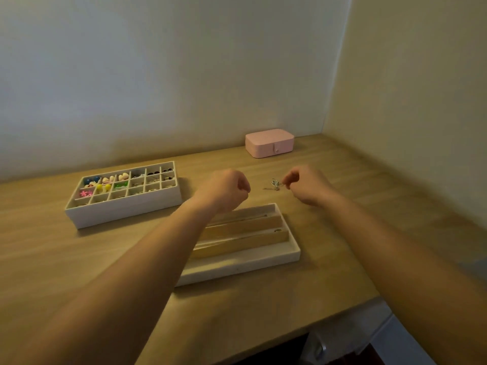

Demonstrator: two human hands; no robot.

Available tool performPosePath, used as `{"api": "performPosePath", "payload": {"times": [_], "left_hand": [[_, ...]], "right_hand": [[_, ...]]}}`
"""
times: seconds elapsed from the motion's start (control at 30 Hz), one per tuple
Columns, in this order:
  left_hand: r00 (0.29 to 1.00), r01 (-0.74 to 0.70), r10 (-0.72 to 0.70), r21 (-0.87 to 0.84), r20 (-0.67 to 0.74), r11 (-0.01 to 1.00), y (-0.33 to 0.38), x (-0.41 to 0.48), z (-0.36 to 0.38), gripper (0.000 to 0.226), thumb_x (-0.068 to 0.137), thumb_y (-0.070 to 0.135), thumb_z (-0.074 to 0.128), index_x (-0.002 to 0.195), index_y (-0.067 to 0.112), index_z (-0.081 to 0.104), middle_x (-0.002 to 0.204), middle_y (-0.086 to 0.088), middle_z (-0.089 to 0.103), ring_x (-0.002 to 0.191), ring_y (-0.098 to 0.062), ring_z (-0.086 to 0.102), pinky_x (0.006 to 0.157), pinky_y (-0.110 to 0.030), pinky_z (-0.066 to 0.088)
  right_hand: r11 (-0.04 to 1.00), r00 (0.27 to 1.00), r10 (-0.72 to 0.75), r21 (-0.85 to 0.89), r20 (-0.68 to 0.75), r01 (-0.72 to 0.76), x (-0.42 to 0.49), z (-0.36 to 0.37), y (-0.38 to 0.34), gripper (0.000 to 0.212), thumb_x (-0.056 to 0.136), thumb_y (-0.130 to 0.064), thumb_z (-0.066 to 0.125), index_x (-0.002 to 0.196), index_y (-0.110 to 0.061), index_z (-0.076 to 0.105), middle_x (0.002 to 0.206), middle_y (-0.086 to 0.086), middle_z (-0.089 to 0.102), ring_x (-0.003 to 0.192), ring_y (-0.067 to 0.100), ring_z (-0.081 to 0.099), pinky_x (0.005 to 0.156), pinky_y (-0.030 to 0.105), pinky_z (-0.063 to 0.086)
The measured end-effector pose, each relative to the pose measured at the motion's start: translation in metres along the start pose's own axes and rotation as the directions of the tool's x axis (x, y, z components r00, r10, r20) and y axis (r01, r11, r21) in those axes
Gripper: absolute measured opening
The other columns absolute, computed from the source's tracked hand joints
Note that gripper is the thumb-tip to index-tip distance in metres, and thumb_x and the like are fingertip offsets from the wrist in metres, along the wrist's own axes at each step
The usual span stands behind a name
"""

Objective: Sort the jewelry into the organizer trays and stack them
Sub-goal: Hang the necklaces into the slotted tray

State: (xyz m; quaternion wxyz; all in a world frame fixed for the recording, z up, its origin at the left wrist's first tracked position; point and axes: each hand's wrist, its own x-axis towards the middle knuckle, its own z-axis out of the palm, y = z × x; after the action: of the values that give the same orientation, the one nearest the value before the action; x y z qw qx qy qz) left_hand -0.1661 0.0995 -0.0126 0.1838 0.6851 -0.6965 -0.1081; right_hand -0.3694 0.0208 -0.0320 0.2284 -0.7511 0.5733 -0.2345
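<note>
1. The worktop [342, 248] met a wall at the back and another on the right. Its near edge ran across the lower right, and bare wood lay open to the right of the hands.
2. The right hand [305, 187] hovered beyond the slotted tray [245, 262], its fingers pinched on a small silver jewelry piece [275, 183] that was just above the worktop.
3. The left hand [226, 191] hung near it, fingers curled in together as a fist. Its forearm crossed over the slotted tray's left part.
4. A ring [277, 229] sat in one slot.
5. The grid tray [126, 206], holding coloured earrings, stood apart on the left.
6. A closed pink case [269, 143] stood by the back wall.
</note>
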Motion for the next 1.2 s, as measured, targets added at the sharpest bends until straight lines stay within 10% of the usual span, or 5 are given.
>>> {"api": "performPosePath", "payload": {"times": [0.3,0.67,0.87,1.2], "left_hand": [[0.998,0.057,-0.058,-0.179,-0.005,0.982,0.011,0.068,0.028,0.018,0.092,0.02,0.059,0.095,0.022,0.077,0.094,0.005,0.071,0.091,-0.016,0.062,0.08,-0.032,0.051],[0.98,0.109,-0.164,-0.397,-0.109,0.912,-0.013,0.072,0.02,0.017,0.088,0.017,0.062,0.085,0.02,0.078,0.084,0.005,0.072,0.085,-0.012,0.063,0.073,-0.027,0.049],[0.957,0.066,-0.213,-0.569,-0.196,0.82,-0.011,0.049,0.009,0.018,0.093,0.017,0.06,0.086,0.022,0.076,0.087,0.006,0.071,0.087,-0.011,0.064,0.076,-0.028,0.052],[0.964,-0.07,-0.136,-0.715,-0.227,0.696,0.005,0.01,-0.012,0.021,0.089,0.012,0.074,0.109,0.015,0.07,0.098,0.001,0.072,0.091,-0.008,0.067,0.072,-0.015,0.053]], "right_hand": [[0.999,0.994,-0.038,-0.025,0.099,0.04,0.049,0.026,0.011,0.015,0.089,-0.021,0.077,0.104,-0.018,0.077,0.102,-0.001,0.073,0.097,0.013,0.066,0.091,0.033,0.055],[0.923,0.964,-0.036,-0.361,0.262,0.133,0.056,0.035,-0.002,0.017,0.102,-0.028,0.059,0.099,-0.013,0.066,0.097,0.007,0.067,0.089,0.024,0.064,0.083,0.042,0.054],[0.994,0.996,-0.056,0.097,0.064,0.049,0.047,0.014,-0.014,0.018,0.106,-0.019,0.049,0.094,-0.013,0.061,0.087,-0.004,0.063,0.081,0.015,0.058,0.067,0.029,0.046],[0.825,0.971,-0.234,0.519,-0.046,0.223,0.021,-0.01,-0.072,0.019,0.109,-0.02,0.046,0.097,-0.018,0.061,0.088,0.0,0.071,0.076,0.01,0.066,0.069,0.025,0.052]]}}
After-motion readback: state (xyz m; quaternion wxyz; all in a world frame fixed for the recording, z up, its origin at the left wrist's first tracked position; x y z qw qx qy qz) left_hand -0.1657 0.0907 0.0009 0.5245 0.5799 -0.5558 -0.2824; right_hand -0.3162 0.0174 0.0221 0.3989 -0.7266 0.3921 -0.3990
